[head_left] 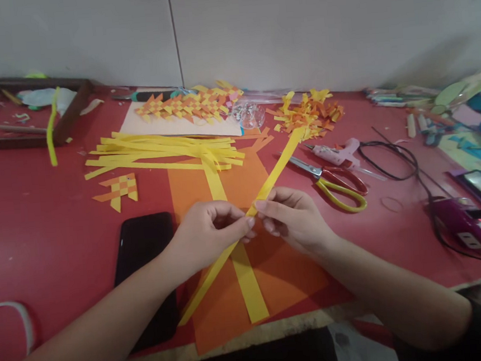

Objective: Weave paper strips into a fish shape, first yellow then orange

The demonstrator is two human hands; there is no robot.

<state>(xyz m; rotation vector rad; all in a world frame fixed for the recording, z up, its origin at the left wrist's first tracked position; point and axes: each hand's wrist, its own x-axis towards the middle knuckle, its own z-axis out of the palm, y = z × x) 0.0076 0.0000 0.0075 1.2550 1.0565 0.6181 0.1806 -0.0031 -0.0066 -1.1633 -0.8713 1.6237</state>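
Strip work at mid-length, by the look of it: creasing or folding of one long yellow strip [281,165]. Held in the air on a slant over orange paper [286,272], far end up near the heap of yellow and orange pieces [310,112], near end down towards the black phone [145,250].

Left hand [205,228]: grip closed in a thumb-and-finger pinch on the strip. Right hand [303,220]: grip closed too, thumb on top, just beside the left pinch. Exact shape of the fold under the fingertips: can't tell.

Wider yellow strip [250,286] flat on the orange paper, passing below both hands. Bundle of loose yellow strips [158,154] just beyond, with woven fish-like piece [120,189] to the left on the red bench [58,219]. Scissors [315,171] and pink glue gun [351,151] off to the right, both out of hand.

Next move, as a judgement: calls for matched edges, firm thumb pressure along the crease, and light tension between the pinches. Main risks: skewed fold or a twist in the long free ends.
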